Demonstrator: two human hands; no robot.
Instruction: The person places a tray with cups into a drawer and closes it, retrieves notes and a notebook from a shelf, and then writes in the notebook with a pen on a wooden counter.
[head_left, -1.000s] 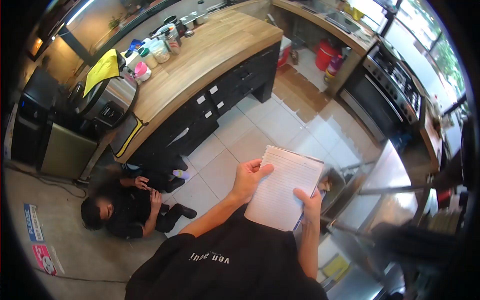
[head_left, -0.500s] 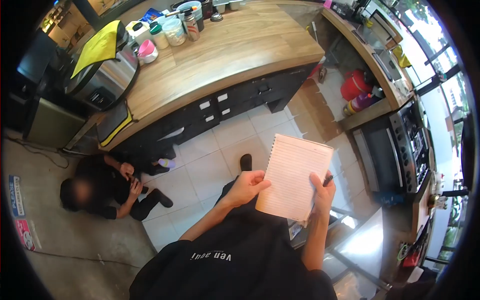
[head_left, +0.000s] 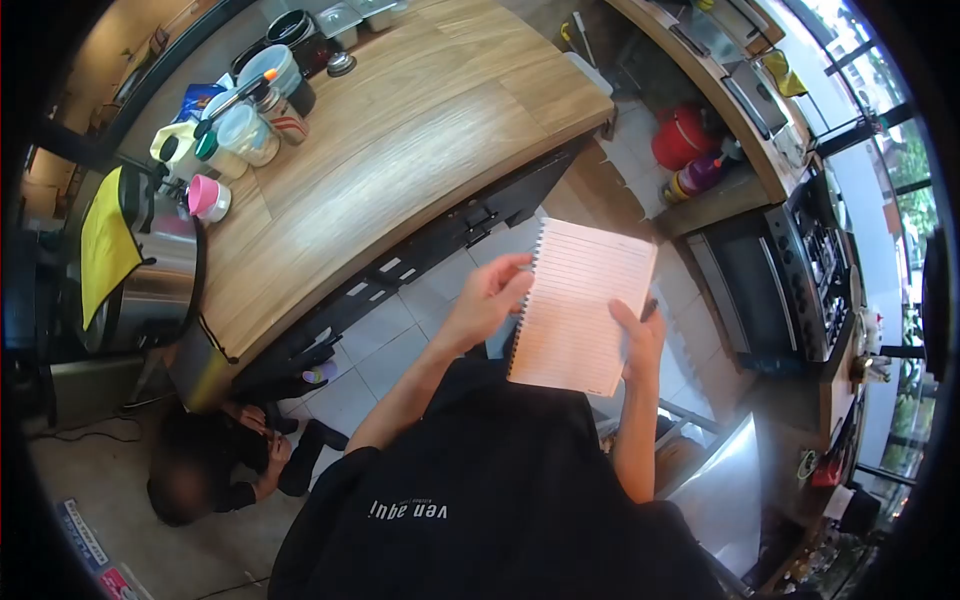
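Observation:
A spiral notebook (head_left: 575, 310) with lined pages lies open in front of my chest, its coil along the left side. My right hand (head_left: 640, 340) grips the notebook's right edge, thumb on the page and fingers underneath. A dark pen (head_left: 651, 307) sticks out beside those fingers. At the coil, my left hand (head_left: 492, 300) is closed, with thumb and index fingertips against the notebook's left edge. No handwriting can be made out on the page.
A wooden counter (head_left: 400, 130) ahead carries jars, tubs and a pink cup (head_left: 208, 198). Lower left, a person (head_left: 215, 460) in dark clothes sits low near the floor. An oven with a stove (head_left: 775, 280) and a red container (head_left: 685, 138) stand right.
The view has turned, so the counter and seated person sit differently in it. The notebook and both hands appear higher. My left hand has slid up along the coil edge.

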